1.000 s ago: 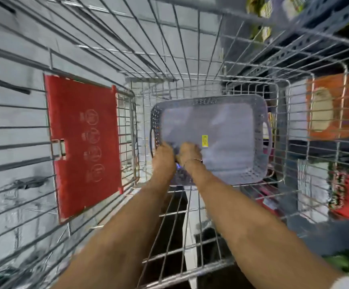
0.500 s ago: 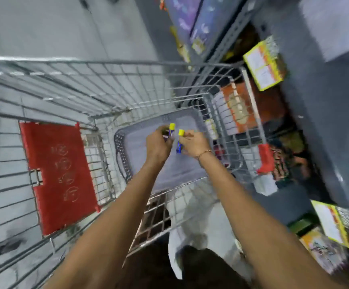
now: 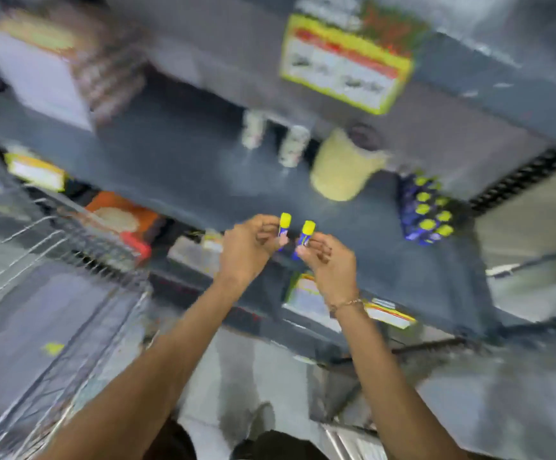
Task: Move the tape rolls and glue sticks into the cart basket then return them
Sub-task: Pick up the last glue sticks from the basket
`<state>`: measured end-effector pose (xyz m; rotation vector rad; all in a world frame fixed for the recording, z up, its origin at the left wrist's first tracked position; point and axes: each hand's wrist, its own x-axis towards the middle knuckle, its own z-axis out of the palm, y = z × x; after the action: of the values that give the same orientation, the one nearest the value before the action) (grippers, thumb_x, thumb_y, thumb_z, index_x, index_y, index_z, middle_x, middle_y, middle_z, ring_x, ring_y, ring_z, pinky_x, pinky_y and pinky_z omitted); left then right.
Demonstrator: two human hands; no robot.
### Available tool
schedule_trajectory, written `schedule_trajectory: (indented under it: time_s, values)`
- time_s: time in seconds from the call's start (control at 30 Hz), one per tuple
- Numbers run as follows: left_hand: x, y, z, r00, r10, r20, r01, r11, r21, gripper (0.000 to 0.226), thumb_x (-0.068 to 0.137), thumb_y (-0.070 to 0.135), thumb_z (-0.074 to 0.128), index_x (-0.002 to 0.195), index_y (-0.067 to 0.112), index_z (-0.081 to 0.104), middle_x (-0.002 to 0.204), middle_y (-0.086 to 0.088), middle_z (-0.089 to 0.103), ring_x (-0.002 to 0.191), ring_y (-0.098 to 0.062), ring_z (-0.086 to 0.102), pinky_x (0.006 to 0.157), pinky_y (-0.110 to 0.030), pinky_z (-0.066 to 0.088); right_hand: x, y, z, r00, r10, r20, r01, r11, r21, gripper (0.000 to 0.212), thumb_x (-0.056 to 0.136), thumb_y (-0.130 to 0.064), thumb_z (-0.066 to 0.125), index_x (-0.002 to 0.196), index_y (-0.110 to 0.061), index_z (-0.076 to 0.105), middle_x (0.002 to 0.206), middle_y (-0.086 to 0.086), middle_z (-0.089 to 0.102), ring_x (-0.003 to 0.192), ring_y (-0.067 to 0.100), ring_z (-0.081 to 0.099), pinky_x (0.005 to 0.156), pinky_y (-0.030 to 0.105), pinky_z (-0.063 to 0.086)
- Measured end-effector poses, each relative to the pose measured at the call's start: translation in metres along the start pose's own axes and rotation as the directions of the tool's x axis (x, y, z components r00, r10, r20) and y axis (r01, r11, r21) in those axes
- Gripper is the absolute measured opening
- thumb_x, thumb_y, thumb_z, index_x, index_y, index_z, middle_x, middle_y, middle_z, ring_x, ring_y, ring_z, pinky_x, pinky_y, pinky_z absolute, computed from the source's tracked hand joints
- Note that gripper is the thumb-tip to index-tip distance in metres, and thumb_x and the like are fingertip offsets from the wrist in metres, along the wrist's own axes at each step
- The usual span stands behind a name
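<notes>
My left hand (image 3: 248, 247) grips a blue glue stick with a yellow cap (image 3: 284, 225), held upright. My right hand (image 3: 326, 260) grips a second glue stick (image 3: 306, 233) of the same kind, right beside the first. Both hands hover in front of the dark grey shelf (image 3: 183, 180), near its front edge. On the shelf to the right stands a pack of several more glue sticks (image 3: 427, 210). A pale yellow tape roll (image 3: 343, 171) and two whitish rolls (image 3: 290, 144) lie further back on the shelf. The wire cart (image 3: 71, 247) with the grey basket (image 3: 21, 327) is at the lower left. The picture is blurred.
A yellow-framed box (image 3: 346, 64) and a white box (image 3: 37, 71) stand on the shelf above. An orange package (image 3: 120, 214) and small labelled boxes (image 3: 306, 293) fill the lower shelf behind my wrists. The floor and my feet show at the bottom.
Both hands lifted a glue stick each out of the grey basket in the cart and carried them right and up to the shelf. My view swung from the cart to the shelf.
</notes>
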<state>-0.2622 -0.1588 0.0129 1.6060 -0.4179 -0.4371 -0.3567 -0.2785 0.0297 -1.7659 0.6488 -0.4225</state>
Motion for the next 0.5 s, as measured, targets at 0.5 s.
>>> schedule_trajectory:
  time_s: [0.5]
  values:
    - [0.047, 0.009, 0.266, 0.975, 0.024, 0.221, -0.101, 0.933, 0.346, 0.019, 0.074, 0.003, 0.072, 0.091, 0.013, 0.07, 0.092, -0.012, 0.077, 0.087, -0.023, 0.072, 0.088, -0.043, 0.055, 0.07, 0.097, -0.236, 0.881, 0.168, -0.441, -0.116, 0.983, 0.142, 0.042, 0.073, 0.019, 0.067, 0.063, -0.019, 0.053, 0.039, -0.031, 0.06, 0.043, -0.021, 0.055, 0.051, -0.003, 0.044]
